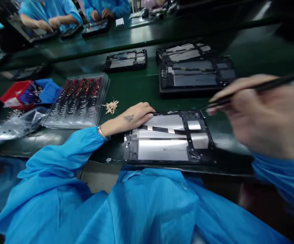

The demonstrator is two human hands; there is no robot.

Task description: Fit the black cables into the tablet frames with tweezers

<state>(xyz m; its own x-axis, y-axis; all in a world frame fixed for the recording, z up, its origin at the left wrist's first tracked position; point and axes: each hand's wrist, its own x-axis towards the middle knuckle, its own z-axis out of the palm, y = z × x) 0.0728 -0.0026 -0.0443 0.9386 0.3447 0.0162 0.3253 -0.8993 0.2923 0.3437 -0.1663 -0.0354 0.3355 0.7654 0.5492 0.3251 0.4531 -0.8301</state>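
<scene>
An opened tablet lies on the green bench in front of me, its silver battery plates and a striped flat cable exposed. My left hand is closed at its far left corner, thumb on the frame and fingers along the far edge. Over the right side of the tablet, my right hand is closed around slim black tweezers, blurred by motion. Their tip is near the tablet's far right corner; whether it touches cannot be made out.
Beyond the tablet, more opened tablets sit stacked on black trays, with another to their left. At left are a clear tray of small parts, red and blue bins and a pile of tan strips. Co-workers' hands work across the bench.
</scene>
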